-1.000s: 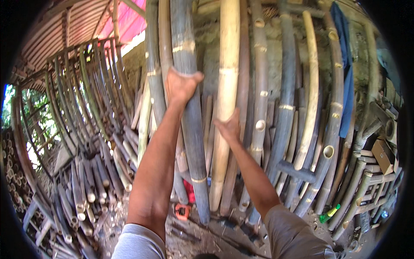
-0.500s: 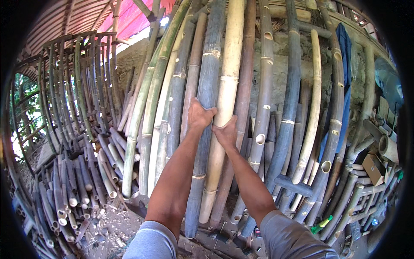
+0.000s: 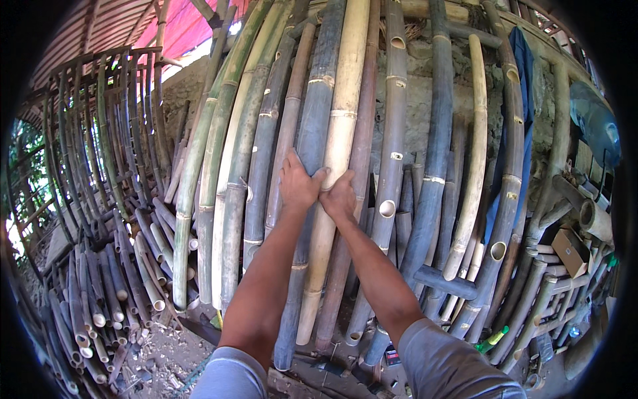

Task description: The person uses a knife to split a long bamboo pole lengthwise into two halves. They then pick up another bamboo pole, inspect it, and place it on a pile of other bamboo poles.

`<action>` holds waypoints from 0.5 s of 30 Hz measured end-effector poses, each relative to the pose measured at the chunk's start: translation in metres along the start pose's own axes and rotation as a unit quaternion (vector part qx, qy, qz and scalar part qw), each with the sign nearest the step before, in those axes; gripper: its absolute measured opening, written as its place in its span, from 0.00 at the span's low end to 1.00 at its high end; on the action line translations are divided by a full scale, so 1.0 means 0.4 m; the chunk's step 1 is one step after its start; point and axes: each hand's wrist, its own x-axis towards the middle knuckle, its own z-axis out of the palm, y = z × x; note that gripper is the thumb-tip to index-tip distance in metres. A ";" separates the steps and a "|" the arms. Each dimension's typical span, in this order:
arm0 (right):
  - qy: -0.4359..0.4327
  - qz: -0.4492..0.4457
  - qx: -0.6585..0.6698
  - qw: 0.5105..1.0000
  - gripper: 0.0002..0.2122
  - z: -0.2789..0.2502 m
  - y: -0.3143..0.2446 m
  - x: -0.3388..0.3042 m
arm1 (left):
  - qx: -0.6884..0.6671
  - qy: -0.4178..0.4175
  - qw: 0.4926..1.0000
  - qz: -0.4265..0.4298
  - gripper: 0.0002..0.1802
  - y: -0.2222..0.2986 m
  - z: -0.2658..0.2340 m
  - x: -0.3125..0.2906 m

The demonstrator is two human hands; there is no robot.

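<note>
My left hand (image 3: 300, 184) is closed around a thick dark bamboo pole (image 3: 315, 123), its thumb lying across the front and its fingers at the left edge. Right beside it, my right hand (image 3: 340, 197) wraps a pale yellow bamboo pole (image 3: 343, 133), with the thumb side up. Both poles stand leaning side by side, and the two hands nearly touch between them. A brownish pole (image 3: 290, 133) leans just left of my left hand, and a reddish-brown pole (image 3: 364, 133) just right of the yellow one. The undersides of my fingers are hidden.
Green bamboo poles (image 3: 219, 126) lean at left, above a stack of short cut pieces (image 3: 100, 286). More dark poles (image 3: 438, 133) lean at right, near a blue cloth (image 3: 520, 100) and a cardboard box (image 3: 571, 253). Wood chips (image 3: 166, 352) litter the ground.
My view has turned slightly, so the poles sit further left. My left hand sits a little lower on the dark pole, its fingers looser. My right hand keeps its hold on the yellow pole.
</note>
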 end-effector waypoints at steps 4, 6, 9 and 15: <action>0.000 0.005 -0.019 1.000 0.33 -0.010 -0.003 0.013 | 0.031 -0.036 0.999 0.010 0.62 -0.066 -0.058 -0.132; 0.018 0.011 -0.064 0.998 0.34 0.015 0.018 0.015 | -0.010 -0.038 0.999 -0.003 0.63 -0.143 -0.121 -0.284; 0.033 0.018 -0.095 0.995 0.39 0.035 -0.003 0.034 | -0.152 0.035 0.971 -0.181 0.58 -0.376 -0.213 -0.606; 0.019 -0.018 -0.119 0.993 0.38 0.025 0.028 0.036 | 0.046 -0.157 0.917 -0.363 0.44 -0.492 -0.258 -1.171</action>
